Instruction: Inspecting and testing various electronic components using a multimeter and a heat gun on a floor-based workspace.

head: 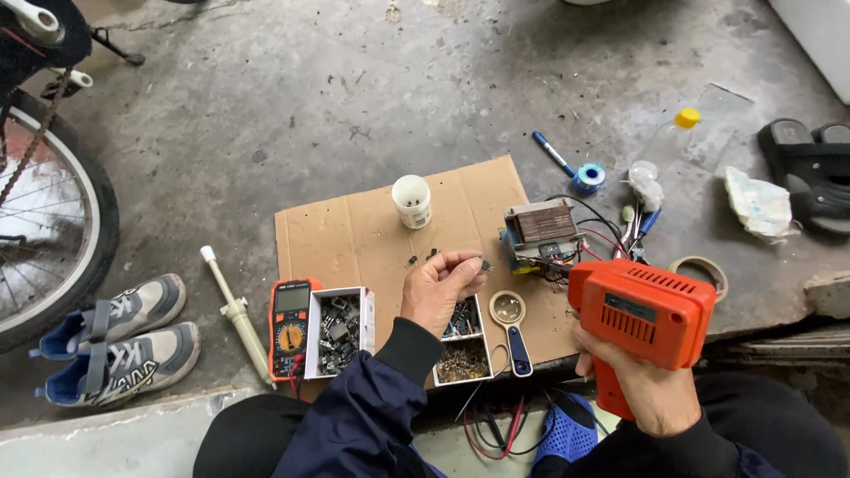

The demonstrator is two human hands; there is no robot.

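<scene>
Small part pinched over cardboard, soldering gun gripped

Over the cardboard sheet point(354, 235), beside the multimeter point(289, 326) and parts box point(339, 329), the left hand point(436, 290) pinches a tiny dark component point(484, 265) in narrowed fingertips; the right hand point(645, 382) is wrapped around the orange soldering gun point(642, 312).

We wear a dark navy jacket of smooth, slightly shiny fabric, its left sleeve creased in soft folds along the forearm. A black ribbed cuff closes that sleeve just behind our left hand point(438, 288). Behind our right hand point(642, 385), the same black cuff shows at the wrist. Both hands are bare, without gloves, rings or watch. Dark trousers cover our legs below.
</scene>
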